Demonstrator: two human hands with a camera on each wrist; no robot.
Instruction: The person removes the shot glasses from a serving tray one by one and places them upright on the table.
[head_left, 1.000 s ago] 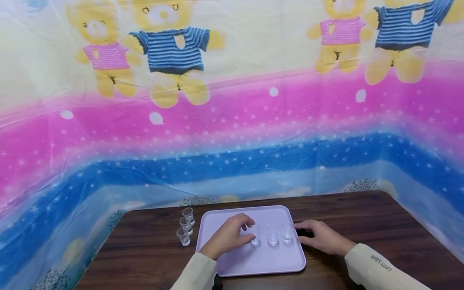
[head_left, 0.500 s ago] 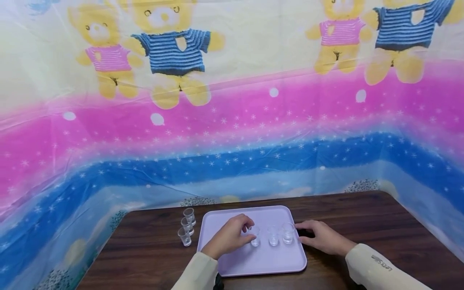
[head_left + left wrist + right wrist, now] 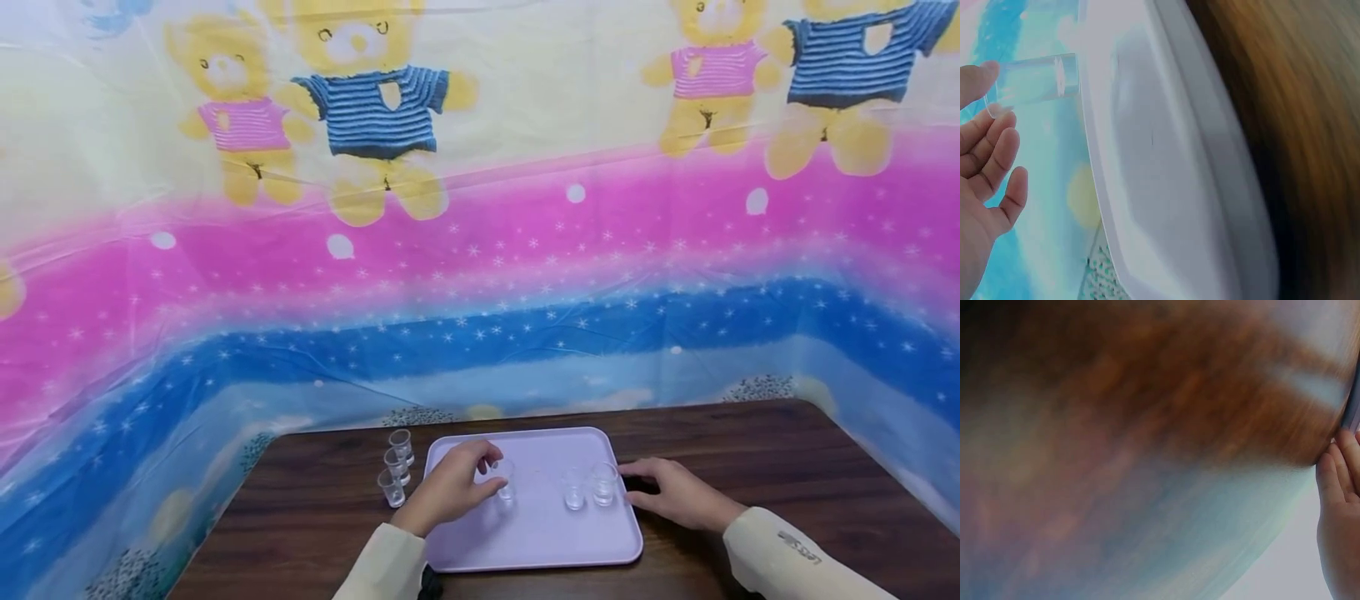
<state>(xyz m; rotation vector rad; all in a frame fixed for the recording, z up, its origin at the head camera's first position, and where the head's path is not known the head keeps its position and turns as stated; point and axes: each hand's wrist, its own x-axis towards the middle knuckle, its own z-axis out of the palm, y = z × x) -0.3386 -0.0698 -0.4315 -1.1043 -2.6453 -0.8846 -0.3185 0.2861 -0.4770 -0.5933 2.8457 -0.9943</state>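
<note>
With thumb and fingertips, my left hand [image 3: 450,492] pinches a clear shot glass [image 3: 506,483] by its rim, over the middle-left of a lilac tray [image 3: 540,537]. The left wrist view shows the glass [image 3: 1032,78] upright to the tray [image 3: 1154,144], its base at the tray's surface. Two more clear shot glasses, one [image 3: 573,493] beside the other [image 3: 604,485], stand toward the tray's right side. My right hand [image 3: 678,496] rests at the tray's right edge, its fingertips against the rim and holding nothing. Its fingers [image 3: 1330,478] look straight in the right wrist view.
Three more shot glasses stand in a row on the dark wooden table [image 3: 750,458], left of the tray: a near one [image 3: 392,490], a middle one [image 3: 397,467] and a far one [image 3: 402,446]. A printed bear cloth [image 3: 480,250] hangs behind the table.
My left hand has moved left across the tray with its shot glass, widening the space to the other two glasses. The right hand stays at the tray's edge. The head view has shifted slightly.
</note>
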